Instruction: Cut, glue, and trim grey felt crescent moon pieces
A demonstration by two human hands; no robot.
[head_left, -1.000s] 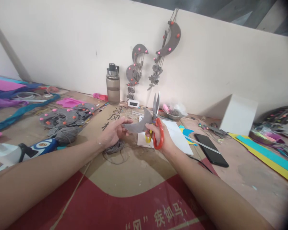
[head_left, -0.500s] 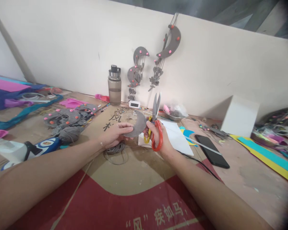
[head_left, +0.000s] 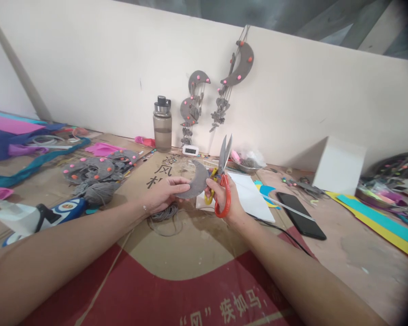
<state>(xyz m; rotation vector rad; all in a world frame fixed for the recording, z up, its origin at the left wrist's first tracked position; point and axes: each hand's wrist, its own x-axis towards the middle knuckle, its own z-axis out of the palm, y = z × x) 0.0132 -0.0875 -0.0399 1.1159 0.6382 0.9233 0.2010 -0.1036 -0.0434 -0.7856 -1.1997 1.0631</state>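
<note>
A grey felt crescent moon (head_left: 197,180) is pinched at its lower left between the thumb and fingers of my left hand (head_left: 168,192). My right hand (head_left: 229,194) grips a pair of scissors (head_left: 223,158) with red and yellow handles, blades pointing up and slightly parted. The thumb of that hand also comes to the right edge of the crescent. Below my left hand lies a coil of grey cord (head_left: 165,213) on the cardboard (head_left: 177,256). Behind the scissors is a white sheet of paper (head_left: 251,194).
Finished-looking grey moon hangings (head_left: 244,63) with pink and orange dots hang on the wall. A water bottle (head_left: 162,127) and a small digital clock (head_left: 190,150) stand at the back. To the right lies a black phone (head_left: 299,215); at left, grey yarn (head_left: 100,192) and felt pieces.
The view has tilted up slightly, so things sit a little lower. The scissors have shifted slightly right; both hands keep their hold.
</note>
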